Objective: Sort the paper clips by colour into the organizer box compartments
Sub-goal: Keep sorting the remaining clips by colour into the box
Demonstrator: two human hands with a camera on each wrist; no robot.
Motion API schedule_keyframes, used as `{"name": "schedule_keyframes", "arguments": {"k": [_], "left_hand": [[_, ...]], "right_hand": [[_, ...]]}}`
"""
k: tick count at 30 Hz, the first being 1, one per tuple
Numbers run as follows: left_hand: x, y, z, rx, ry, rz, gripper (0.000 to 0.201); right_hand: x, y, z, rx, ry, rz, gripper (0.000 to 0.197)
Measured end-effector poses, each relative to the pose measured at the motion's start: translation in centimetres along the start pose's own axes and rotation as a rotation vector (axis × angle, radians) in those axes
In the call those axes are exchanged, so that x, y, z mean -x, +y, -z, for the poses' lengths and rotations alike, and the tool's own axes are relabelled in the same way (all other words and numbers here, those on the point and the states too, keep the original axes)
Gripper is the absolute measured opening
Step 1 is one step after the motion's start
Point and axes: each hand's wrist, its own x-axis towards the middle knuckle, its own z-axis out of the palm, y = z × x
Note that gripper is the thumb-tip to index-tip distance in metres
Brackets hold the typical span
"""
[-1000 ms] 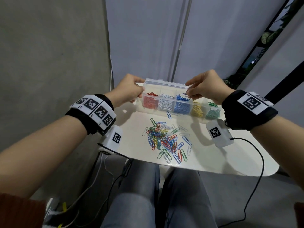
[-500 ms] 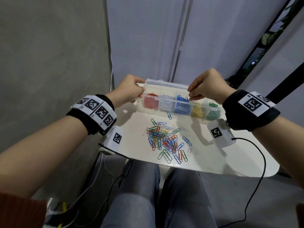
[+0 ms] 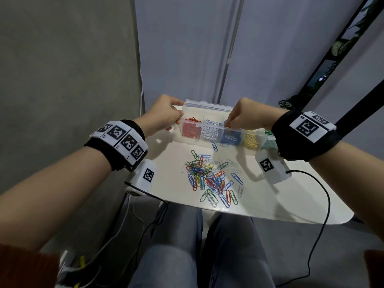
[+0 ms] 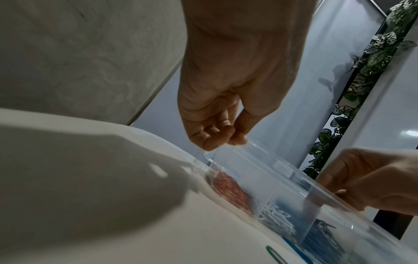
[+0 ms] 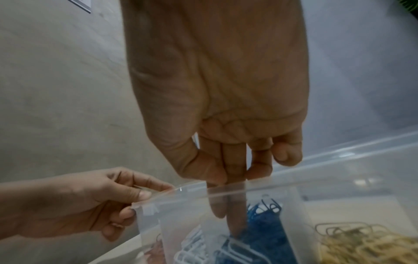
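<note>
A rough grey wall (image 3: 62, 69) stands left of the smooth white table (image 3: 270, 200). The left hand (image 3: 164, 116) pinches the left end of the clear plastic box (image 3: 205, 107) at the table's far edge. Loose wire paper clips (image 3: 209, 177) lie nearer. The right hand (image 3: 247, 117) dips straight fingers (image 5: 235, 214) into the blue compartment, holding nothing visible.

Organizer box (image 3: 204, 129) — clear, glossy plastic, walls see-through and slightly milky. Paper clips (image 3: 209, 177) — thin wire with smooth coloured coating; some look plain white. Table (image 3: 270, 202): smooth cream top, faint sheen. Wristbands (image 3: 299, 140): matt black cloth. Trousers (image 3: 172, 256): grey woven cloth, matt. Left wall (image 3: 68, 65): rough, matt grey.
</note>
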Motion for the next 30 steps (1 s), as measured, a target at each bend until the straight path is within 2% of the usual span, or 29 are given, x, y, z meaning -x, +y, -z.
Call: {"name": "schedule_keyframes", "arguments": {"k": [5, 11, 13, 16, 22, 30], "left_hand": [[0.1, 0.1, 0.0, -0.001, 0.002, -0.005, 0.040], [0.2, 0.2, 0.0, -0.010, 0.001, -0.007, 0.039], [0.2, 0.2, 0.0, -0.007, 0.000, -0.005, 0.039], [0.1, 0.1, 0.0, -0.008, 0.004, 0.001, 0.039], [0.1, 0.1, 0.0, 0.010, 0.008, 0.003, 0.039], [-0.1, -0.1, -0.1, 0.016, 0.014, -0.004, 0.038]], "right_hand": [[0.9, -0.6, -0.4, 0.166, -0.133, 0.016, 0.020], [0.8, -0.3, -0.7, 0.253, -0.129, 0.086, 0.035], [0.8, -0.1, -0.6, 0.217, -0.124, 0.066, 0.030], [0.8, 0.2, -0.2, 0.154, -0.076, 0.074, 0.004], [0.7, 1.4, 0.4, -0.013, -0.024, 0.098, 0.014], [1.0, 2.2, 0.9, -0.215, -0.014, 0.064, 0.006]]}}
